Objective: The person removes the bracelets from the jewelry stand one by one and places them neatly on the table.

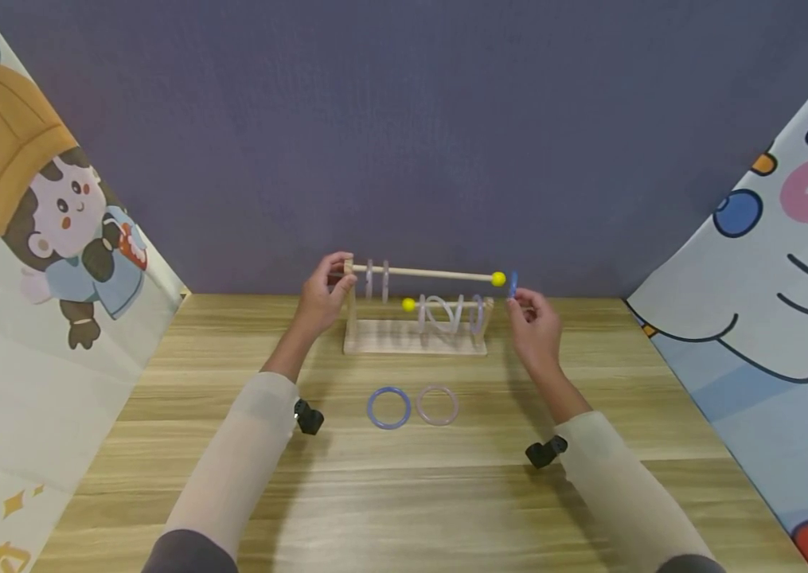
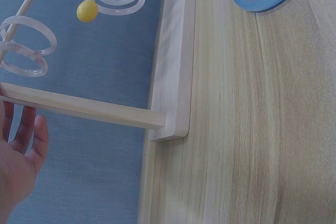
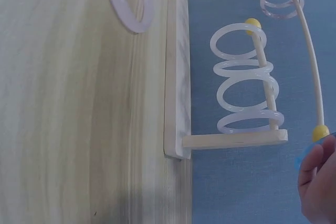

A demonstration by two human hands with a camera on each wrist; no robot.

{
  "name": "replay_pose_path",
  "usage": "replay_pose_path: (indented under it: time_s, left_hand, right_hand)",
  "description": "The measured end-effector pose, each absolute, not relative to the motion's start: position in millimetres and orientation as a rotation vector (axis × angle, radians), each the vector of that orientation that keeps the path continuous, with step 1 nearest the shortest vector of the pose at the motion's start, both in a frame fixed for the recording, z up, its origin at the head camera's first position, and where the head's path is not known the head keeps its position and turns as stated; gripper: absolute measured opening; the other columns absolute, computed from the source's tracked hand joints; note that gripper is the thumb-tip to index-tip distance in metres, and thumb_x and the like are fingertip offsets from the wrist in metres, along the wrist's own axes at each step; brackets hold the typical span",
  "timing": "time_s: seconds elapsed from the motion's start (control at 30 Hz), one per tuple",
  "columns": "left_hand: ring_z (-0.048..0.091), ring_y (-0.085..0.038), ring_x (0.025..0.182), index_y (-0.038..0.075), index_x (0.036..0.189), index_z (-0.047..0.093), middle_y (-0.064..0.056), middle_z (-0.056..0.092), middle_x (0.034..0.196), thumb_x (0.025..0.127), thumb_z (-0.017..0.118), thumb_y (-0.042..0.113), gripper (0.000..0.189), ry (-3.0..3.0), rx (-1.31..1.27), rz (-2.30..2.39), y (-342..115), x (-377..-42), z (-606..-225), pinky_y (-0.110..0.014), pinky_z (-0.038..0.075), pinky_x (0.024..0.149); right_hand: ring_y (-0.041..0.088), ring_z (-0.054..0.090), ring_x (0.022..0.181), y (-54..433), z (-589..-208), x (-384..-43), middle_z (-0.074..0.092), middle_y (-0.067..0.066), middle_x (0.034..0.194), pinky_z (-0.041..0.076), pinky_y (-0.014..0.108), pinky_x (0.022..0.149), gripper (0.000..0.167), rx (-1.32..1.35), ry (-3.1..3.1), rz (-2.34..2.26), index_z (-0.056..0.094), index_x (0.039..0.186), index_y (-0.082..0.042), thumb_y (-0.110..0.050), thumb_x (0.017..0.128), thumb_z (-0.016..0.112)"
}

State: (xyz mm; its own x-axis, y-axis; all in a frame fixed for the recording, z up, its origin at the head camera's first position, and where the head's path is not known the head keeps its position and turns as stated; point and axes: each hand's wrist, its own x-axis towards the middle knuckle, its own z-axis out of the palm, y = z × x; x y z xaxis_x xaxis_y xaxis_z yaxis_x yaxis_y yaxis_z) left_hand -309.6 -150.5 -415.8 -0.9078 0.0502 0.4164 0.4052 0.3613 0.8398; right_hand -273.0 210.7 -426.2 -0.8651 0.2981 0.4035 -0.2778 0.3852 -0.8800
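Note:
A wooden bangle stand (image 1: pixel 414 338) stands at the far side of the table, with two rods, each tipped by a yellow ball. My left hand (image 1: pixel 323 296) grips the top of its tall left post (image 2: pixel 84 106). On the upper rod (image 1: pixel 439 274), two pale bangles (image 2: pixel 29 59) hang near that post. The lower rod carries several clear and pale lilac bangles (image 3: pixel 247 93). My right hand (image 1: pixel 536 322) pinches a blue bangle (image 1: pixel 514 284) edge-on, just beyond the upper rod's yellow ball (image 1: pixel 498 279). In the right wrist view, the fingers hide most of this bangle.
On the table in front of the stand lie a blue bangle (image 1: pixel 388 408) and a pale pink bangle (image 1: pixel 437 405), side by side. A dark blue-grey panel (image 1: pixel 404 143) rises behind the stand. Cartoon-printed sheets (image 1: pixel 755 263) flank the table on both sides.

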Motion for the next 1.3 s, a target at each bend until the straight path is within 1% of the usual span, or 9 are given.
replay_pose_path:
  time_s: [0.03,0.13,0.2,0.27,0.37,0.43,0.77,1.1,1.3]
  left_hand:
    - [0.061,-0.048,0.112,0.004,0.144,0.049,-0.030,0.060,0.130,0.104,0.058,0.012,0.042,-2.314,-0.401,-1.554,-149.1,-305.6,-411.5,-0.057,0.051,0.093]
    - [0.062,-0.045,0.112,0.006,0.143,0.050,-0.027,0.062,0.129,0.104,0.059,0.016,0.041,-2.323,-0.399,-1.545,-149.7,-304.9,-411.1,-0.054,0.052,0.093]
    - [0.063,-0.043,0.111,0.009,0.142,0.051,-0.025,0.063,0.128,0.104,0.060,0.019,0.040,-2.327,-0.401,-1.539,-150.4,-304.7,-411.2,-0.052,0.053,0.093]
    - [0.064,-0.040,0.110,0.013,0.141,0.052,-0.022,0.064,0.128,0.103,0.061,0.023,0.041,-2.321,-0.405,-1.540,-153.0,-309.2,-416.5,-0.051,0.054,0.093]
    - [0.064,-0.040,0.111,0.013,0.141,0.053,-0.022,0.064,0.128,0.103,0.062,0.023,0.040,-2.320,-0.402,-1.543,-153.2,-308.9,-416.3,-0.052,0.054,0.093]
    - [0.063,-0.040,0.111,0.012,0.141,0.053,-0.022,0.064,0.128,0.103,0.062,0.022,0.040,-2.314,-0.402,-1.548,-153.3,-308.6,-416.2,-0.052,0.054,0.093]
    - [0.063,-0.042,0.111,0.012,0.141,0.053,-0.023,0.064,0.128,0.102,0.063,0.020,0.041,-2.297,-0.399,-1.580,-154.4,-308.5,-417.2,-0.053,0.053,0.095]
    - [0.062,-0.040,0.113,0.013,0.142,0.052,-0.022,0.062,0.130,0.103,0.061,0.024,0.041,-2.318,-0.414,-1.546,-153.2,-309.6,-416.6,-0.053,0.053,0.097]
    - [0.063,-0.041,0.112,0.012,0.142,0.052,-0.023,0.062,0.129,0.103,0.062,0.018,0.040,-2.318,-0.404,-1.542,-151.9,-311.2,-417.3,-0.054,0.053,0.097]
  right_hand:
    - [-0.001,0.049,0.061,211.0,-426.7,-271.8,0.068,0.004,0.090,0.039,0.012,0.052,0.021,-0.009,-2.140,1.498,0.071,0.112,0.005,-0.006,0.095,0.065]
    - [0.000,0.051,0.060,212.8,-429.5,-268.2,0.067,-0.007,0.085,0.040,0.012,0.052,0.018,0.044,-2.134,1.476,0.072,0.108,0.004,-0.004,0.093,0.067]
    - [-0.002,0.051,0.059,214.4,-433.2,-265.7,0.066,-0.008,0.083,0.040,0.011,0.051,0.015,0.108,-2.123,1.463,0.072,0.105,0.004,-0.003,0.092,0.068]
    - [-0.002,0.051,0.058,215.4,-436.0,-263.3,0.068,-0.001,0.082,0.039,0.011,0.050,0.014,0.154,-2.138,1.433,0.072,0.105,0.005,0.000,0.092,0.069]
    - [-0.004,0.050,0.057,216.4,-439.6,-258.6,0.069,0.015,0.083,0.037,0.009,0.049,0.014,0.230,-2.161,1.371,0.073,0.105,0.005,0.002,0.092,0.070]
    - [-0.004,0.049,0.057,217.3,-441.0,-255.4,0.070,0.019,0.084,0.037,0.009,0.048,0.014,0.273,-2.184,1.322,0.073,0.104,0.005,0.002,0.091,0.071]
    - [-0.001,0.048,0.056,221.2,-446.5,-242.7,0.071,0.018,0.084,0.036,0.010,0.046,0.014,0.394,-2.255,1.229,0.072,0.103,0.006,0.004,0.089,0.072]
    - [-0.001,0.045,0.055,229.1,-455.9,-232.7,0.070,0.012,0.083,0.037,0.015,0.046,0.015,0.557,-2.373,1.148,0.073,0.101,0.002,0.004,0.086,0.075]
    - [-0.002,0.044,0.056,233.5,-463.3,-228.7,0.068,0.007,0.082,0.039,0.018,0.046,0.013,0.691,-2.451,1.037,0.073,0.100,-0.002,0.001,0.087,0.076]
